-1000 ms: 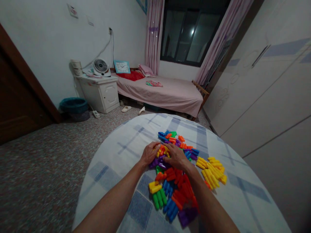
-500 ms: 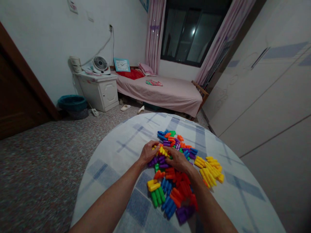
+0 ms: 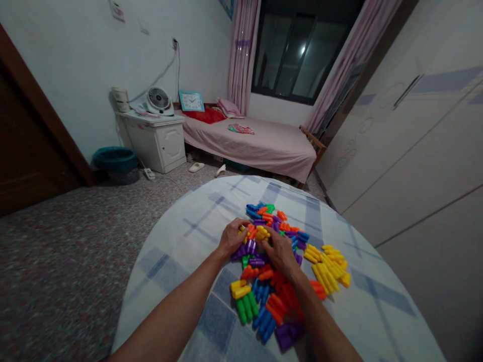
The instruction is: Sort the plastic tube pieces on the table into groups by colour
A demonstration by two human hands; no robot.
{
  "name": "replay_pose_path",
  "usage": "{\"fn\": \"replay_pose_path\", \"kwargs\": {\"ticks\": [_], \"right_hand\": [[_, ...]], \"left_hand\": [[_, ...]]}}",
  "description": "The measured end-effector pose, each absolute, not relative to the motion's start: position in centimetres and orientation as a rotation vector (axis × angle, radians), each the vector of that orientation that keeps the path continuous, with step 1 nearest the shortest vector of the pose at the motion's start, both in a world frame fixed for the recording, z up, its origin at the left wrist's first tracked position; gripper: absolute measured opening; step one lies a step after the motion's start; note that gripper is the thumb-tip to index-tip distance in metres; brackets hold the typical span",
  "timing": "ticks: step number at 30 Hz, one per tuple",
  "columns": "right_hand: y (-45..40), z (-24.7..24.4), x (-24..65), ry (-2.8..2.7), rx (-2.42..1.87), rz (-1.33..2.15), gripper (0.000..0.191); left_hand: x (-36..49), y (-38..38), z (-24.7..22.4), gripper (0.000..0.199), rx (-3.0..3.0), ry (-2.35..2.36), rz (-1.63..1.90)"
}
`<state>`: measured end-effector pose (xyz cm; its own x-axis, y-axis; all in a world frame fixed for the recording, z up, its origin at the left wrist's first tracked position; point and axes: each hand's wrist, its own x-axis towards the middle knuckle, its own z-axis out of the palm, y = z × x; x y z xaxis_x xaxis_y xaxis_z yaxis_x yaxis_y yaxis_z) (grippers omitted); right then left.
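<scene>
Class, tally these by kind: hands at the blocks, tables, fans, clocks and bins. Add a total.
Hands (left hand, right hand) at the coloured blocks: 2
Table: 1
Fan: 1
Clock: 1
Bin: 1
Total: 6

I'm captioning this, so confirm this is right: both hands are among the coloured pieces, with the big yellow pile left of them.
Wrong side: in the head view, the yellow pile lies to the right of the left hand and the right hand. The rest stands.
</scene>
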<state>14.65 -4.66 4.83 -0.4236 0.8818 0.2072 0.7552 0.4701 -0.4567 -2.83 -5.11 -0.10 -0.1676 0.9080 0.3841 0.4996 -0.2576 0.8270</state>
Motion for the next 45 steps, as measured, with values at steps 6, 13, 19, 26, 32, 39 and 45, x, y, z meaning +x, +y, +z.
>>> {"fn": "replay_pose_path", "kwargs": {"ticks": [6, 13, 19, 26, 32, 39, 45], "right_hand": [[-5.9, 7.5, 20.5, -1.841, -1.467, 0.456, 0.054], [-7.1, 3.5, 31.9, -1.435, -1.936, 0.075, 0.064], [-8.5, -0.3, 33.0, -1.351, -1.898, 0.096, 0.057], [-7.9, -0.9, 32.7, -1.385, -1.880, 0.078, 0.054], [-7.9, -1.2, 32.8, -1.389, -1.882, 0.055, 0.047], [-7.7, -1.2, 32.7, -1.390, -1.882, 0.054, 0.044], [-7.7, -1.4, 32.7, -1.395, -1.893, 0.047, 0.043]], "left_hand": [[-3.2, -4.8, -0.3, 0.023, 1.660, 1.648, 1.494], [-3.8, -4.4, -0.8, 0.021, 1.576, 1.718, 1.585], [-4.6, -4.5, -1.2, 0.025, 1.454, 1.814, 1.661], [-5.5, -4.8, -0.3, 0.033, 1.249, 1.848, 1.757], [-1.7, -4.8, 4.8, 0.039, 1.267, 1.518, 1.569], [9.6, -3.2, 5.5, 0.023, 1.780, 1.433, 1.054], [16.1, -0.8, 4.6, 0.026, 1.941, 1.469, 0.884]]}}
